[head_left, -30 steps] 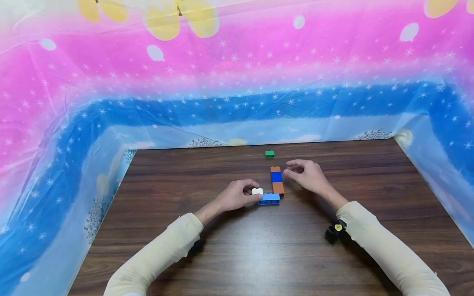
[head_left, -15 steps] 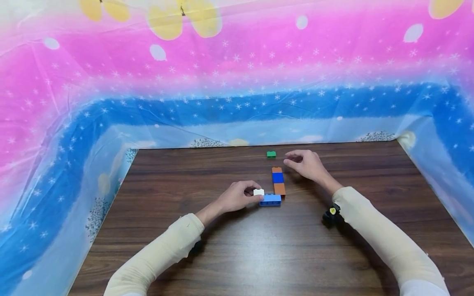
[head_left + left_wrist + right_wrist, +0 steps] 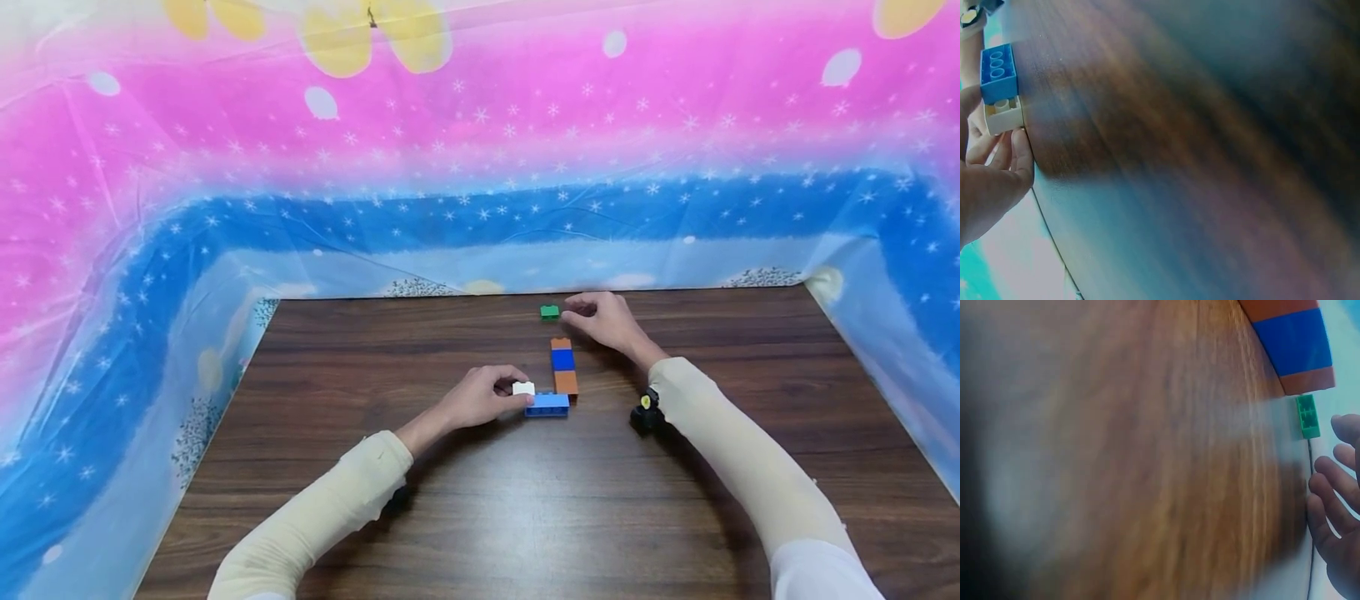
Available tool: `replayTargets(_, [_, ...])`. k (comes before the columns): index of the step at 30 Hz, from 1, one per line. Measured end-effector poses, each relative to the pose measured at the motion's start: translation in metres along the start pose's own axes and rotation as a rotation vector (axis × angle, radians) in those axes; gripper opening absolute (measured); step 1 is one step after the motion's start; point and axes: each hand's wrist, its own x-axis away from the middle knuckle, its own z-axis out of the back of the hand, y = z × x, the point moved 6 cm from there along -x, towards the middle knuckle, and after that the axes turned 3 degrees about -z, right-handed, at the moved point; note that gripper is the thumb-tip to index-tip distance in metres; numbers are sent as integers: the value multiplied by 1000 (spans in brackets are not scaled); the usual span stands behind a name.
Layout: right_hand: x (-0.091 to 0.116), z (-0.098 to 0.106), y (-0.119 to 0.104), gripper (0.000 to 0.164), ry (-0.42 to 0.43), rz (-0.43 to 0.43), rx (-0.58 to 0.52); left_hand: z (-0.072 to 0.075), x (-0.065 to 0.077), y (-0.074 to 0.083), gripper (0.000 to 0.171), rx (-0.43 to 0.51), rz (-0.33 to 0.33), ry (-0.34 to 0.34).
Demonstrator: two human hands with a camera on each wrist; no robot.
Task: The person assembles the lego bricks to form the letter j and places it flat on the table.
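Observation:
My left hand [image 3: 482,397] pinches a small white brick [image 3: 523,388] between thumb and fingers. A longer light blue brick [image 3: 547,406] is joined to the white one, its hollow underside with round tubes showing in the left wrist view. Just beyond stands a row of orange and dark blue bricks [image 3: 563,360], its near end beside the light blue brick. Farther back lies a small green brick [image 3: 550,312], also seen as a green brick [image 3: 1308,416] in the right wrist view. My right hand [image 3: 604,318] is right beside it, fingers spread apart from the thumb, holding nothing.
The bricks are on a dark wood-grain table [image 3: 480,508]. A pink and blue patterned cloth [image 3: 480,192] rises along its back edge and both sides. Below the right wrist hangs a small black device [image 3: 643,412] with a yellow spot.
The right hand has moved away from the orange and dark blue row, back and to the left, up beside the green brick. The left hand keeps its hold on the white brick.

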Motion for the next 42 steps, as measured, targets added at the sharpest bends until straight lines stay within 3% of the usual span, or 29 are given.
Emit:
replayTargets(9, [-11, -4, -7, 39, -15, 40, 22, 1, -1, 4, 38, -8, 6, -7])
replayTargets(20, [-19, -10, -13, 32, -43, 95, 171, 1, -3, 4, 37, -16, -1, -9])
replayTargets(42, [5, -10, -15, 28, -110, 28, 161, 2, 1, 2, 39, -12, 11, -16])
